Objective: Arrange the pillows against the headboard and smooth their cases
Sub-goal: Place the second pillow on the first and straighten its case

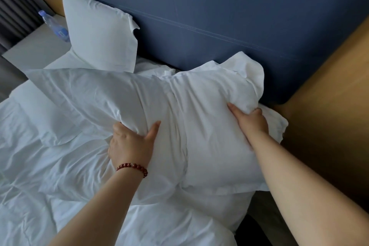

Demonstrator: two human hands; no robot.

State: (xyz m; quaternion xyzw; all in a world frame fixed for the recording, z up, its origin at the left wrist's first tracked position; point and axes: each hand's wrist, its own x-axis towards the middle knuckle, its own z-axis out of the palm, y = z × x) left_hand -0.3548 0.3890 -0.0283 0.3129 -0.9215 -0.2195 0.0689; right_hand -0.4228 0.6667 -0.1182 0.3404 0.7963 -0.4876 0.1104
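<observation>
Nearest: rumpled white duvet [40, 166] across the bed. On top of it, two white pillows lying flat, not yet stood up.

Left pillow [89, 90] gripped at its near edge by left hand [129, 144]: thumb on top, fingers tucked under and mostly hidden. Red bead bracelet [132, 169] at that wrist.

Right pillow [215, 136] gripped at its right side by right hand [249, 120]: thumb pressed on top, fingers curled round bunched case.

Seemingly overlapped down the middle, right over left. Hard to rule out one long folded pillow.

Far end of right pillow touching or just short of headboard [219, 6]; cannot tell which. Both cases heavily creased, loose flap bunched at far right corner.

Further back, third pillow [99, 32] already upright, leaning on headboard at the left end. Case fairly smooth, one corner flap sticking out. Beside it, water bottle [54, 24] on bedside worktop [30, 52].

Progress, as a judgement: about a third done. One pillow placed. Two left to lift, stand against headboard, then smooth. Probably mid-lift or mid-plump; impossible to say which from a single shot.
</observation>
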